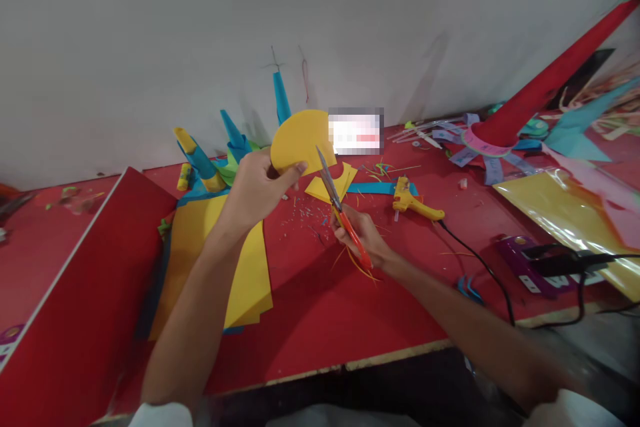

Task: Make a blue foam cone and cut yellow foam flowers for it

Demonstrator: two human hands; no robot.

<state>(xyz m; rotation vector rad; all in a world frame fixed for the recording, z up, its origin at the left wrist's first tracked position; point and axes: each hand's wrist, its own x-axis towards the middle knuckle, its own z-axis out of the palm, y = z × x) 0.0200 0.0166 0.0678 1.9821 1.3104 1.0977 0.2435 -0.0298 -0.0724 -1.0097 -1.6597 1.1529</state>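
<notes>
Near the middle, my left hand [263, 187] pinches a rounded yellow paper piece [303, 140] between thumb and fingers, holding it above the table. My right hand [360, 233] is closed on scissors [356, 237] with red-orange handles. Their blades point up and to the left, with the tips at the lower part of the yellow piece. Behind the blades a folded yellow paper scrap [323, 190] lies on the red table. Under my left forearm is a stack of yellow sheets [247, 273].
A yellow glue gun [417, 205] with a black cord lies right of the scissors, by a blue strip [370, 188]. Blue paper cones [283, 99] stand near the wall. A red cone [545, 90], a purple power strip [535, 267] and a red divider [85, 287] flank the work area.
</notes>
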